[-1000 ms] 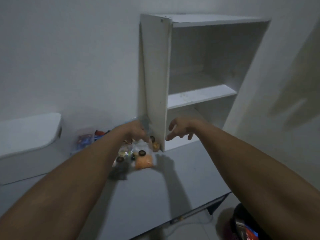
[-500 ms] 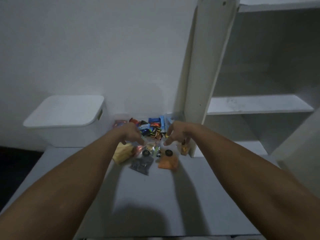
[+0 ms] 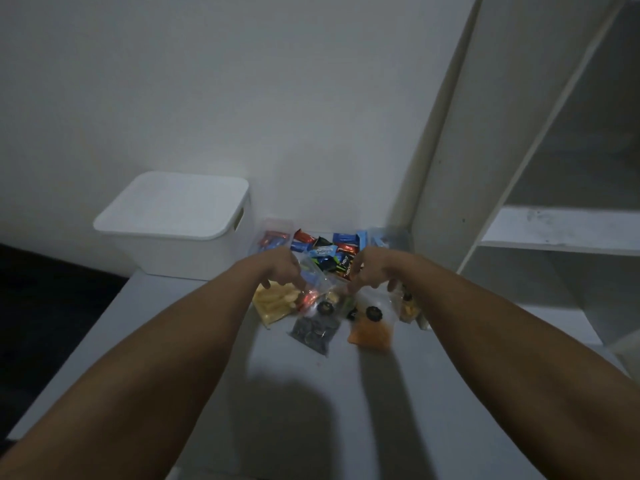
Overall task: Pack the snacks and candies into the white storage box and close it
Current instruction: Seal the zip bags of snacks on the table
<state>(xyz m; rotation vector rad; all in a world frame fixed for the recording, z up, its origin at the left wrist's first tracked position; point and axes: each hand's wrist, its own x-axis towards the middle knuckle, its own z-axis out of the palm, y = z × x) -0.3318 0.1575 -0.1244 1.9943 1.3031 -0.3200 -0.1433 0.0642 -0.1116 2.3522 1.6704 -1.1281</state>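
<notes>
The white storage box (image 3: 180, 244) stands at the back left of the table with its lid (image 3: 173, 204) on. Beside it on the right lies a heap of wrapped candies (image 3: 325, 252). In front of the heap lie clear snack bags: a yellow one (image 3: 275, 304), a dark one (image 3: 315, 330) and an orange one (image 3: 370, 332). My left hand (image 3: 280, 268) reaches over the yellow bag with fingers curled down onto the bags. My right hand (image 3: 375, 268) pinches the top of the orange bag. The fingertips are partly hidden among the plastic.
A tall white shelf unit (image 3: 519, 168) stands on the right, its side panel right next to the snacks. The grey table (image 3: 311, 410) stretches toward me. A white wall is behind, and dark floor lies to the left.
My view has swung left and down, bringing the box into full view. Both hands have come together over the snack bags, and the right hand has closed on the orange bag.
</notes>
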